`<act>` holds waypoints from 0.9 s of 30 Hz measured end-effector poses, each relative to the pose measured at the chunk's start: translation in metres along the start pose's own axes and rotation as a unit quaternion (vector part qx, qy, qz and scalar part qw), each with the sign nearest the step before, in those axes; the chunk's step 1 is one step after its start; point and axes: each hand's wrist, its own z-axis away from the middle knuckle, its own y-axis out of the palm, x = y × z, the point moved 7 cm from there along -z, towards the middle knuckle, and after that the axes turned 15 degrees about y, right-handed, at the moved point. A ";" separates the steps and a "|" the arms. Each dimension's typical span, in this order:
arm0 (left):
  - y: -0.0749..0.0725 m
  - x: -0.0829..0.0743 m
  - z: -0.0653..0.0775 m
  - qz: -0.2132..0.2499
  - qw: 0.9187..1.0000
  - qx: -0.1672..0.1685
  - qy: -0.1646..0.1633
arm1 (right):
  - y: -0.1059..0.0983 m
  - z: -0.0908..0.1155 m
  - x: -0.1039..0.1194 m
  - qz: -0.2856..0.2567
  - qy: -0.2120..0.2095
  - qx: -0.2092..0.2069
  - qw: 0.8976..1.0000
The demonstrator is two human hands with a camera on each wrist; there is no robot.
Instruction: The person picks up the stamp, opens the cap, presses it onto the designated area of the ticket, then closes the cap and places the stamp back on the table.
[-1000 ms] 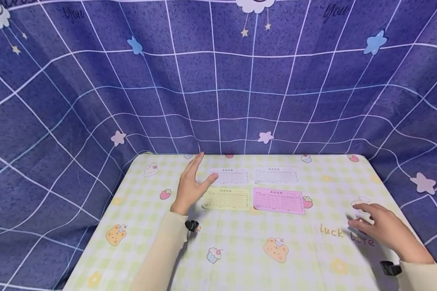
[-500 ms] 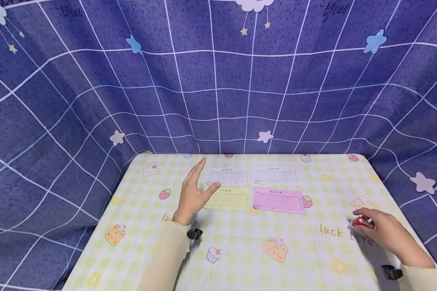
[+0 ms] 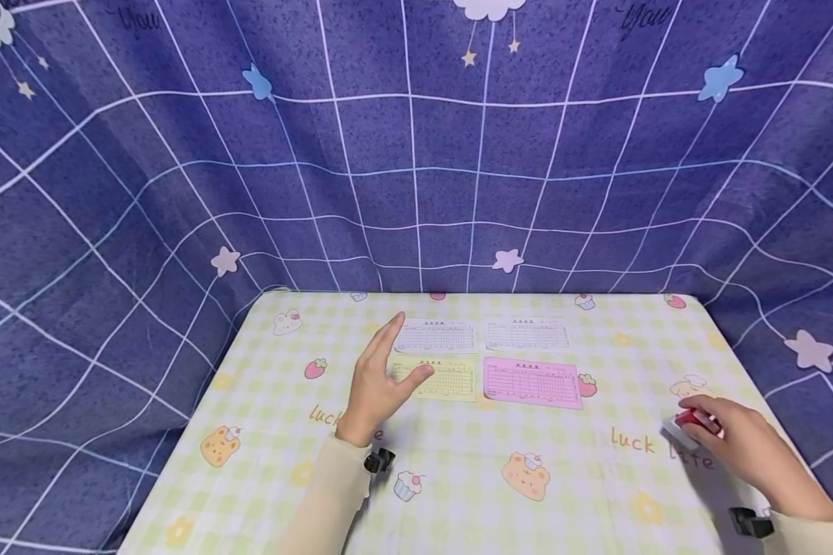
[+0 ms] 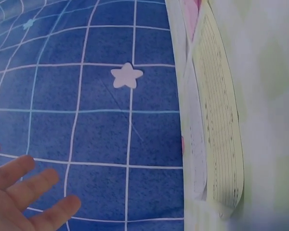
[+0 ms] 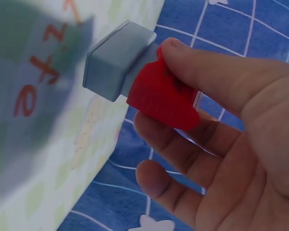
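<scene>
My right hand [image 3: 750, 443] pinches a small stamp [image 5: 166, 96] with a red handle and a grey block-shaped end. In the right wrist view the thumb lies on one side of the red part and fingertips on the other. The stamp is above the tablecloth near the printed words at right. My left hand [image 3: 382, 385] is held with spread fingers over the left edge of the yellow form [image 3: 444, 379], holding nothing. A pink form [image 3: 531, 383] lies to the right of it. Behind them lie two white forms, one left [image 3: 439, 337] and one right [image 3: 527, 335].
A checked tablecloth [image 3: 472, 470] printed with cartoon animals and cupcakes covers the table. Its back edge meets a blue grid curtain [image 3: 444, 200], which also hangs along both sides. Each wrist wears a small black device.
The stamp, largely hidden at first, now shows in the right hand, slightly lifted and tilted. My left hand has drifted right and nearer to me, uncovering more of the left white form.
</scene>
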 end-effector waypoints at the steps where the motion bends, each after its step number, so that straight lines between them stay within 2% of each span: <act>1: 0.000 -0.002 0.001 0.001 1.000 -0.002 0.005 | -0.003 0.000 0.003 -0.006 -0.009 -0.011 1.000; 6: 0.000 -0.013 0.002 0.004 0.999 -0.018 0.031 | -0.021 -0.002 0.022 -0.036 -0.039 -0.070 0.996; 11: -0.001 -0.022 0.000 0.000 0.998 -0.029 0.051 | -0.040 -0.004 0.044 -0.068 -0.044 -0.112 0.990; 18: -0.010 -0.034 -0.005 0.004 0.996 -0.047 0.072 | -0.057 -0.009 0.068 -0.104 -0.058 -0.137 0.983; 27: -0.015 -0.053 -0.011 0.009 0.992 -0.060 0.108 | -0.063 -0.020 0.097 -0.150 -0.091 -0.156 0.972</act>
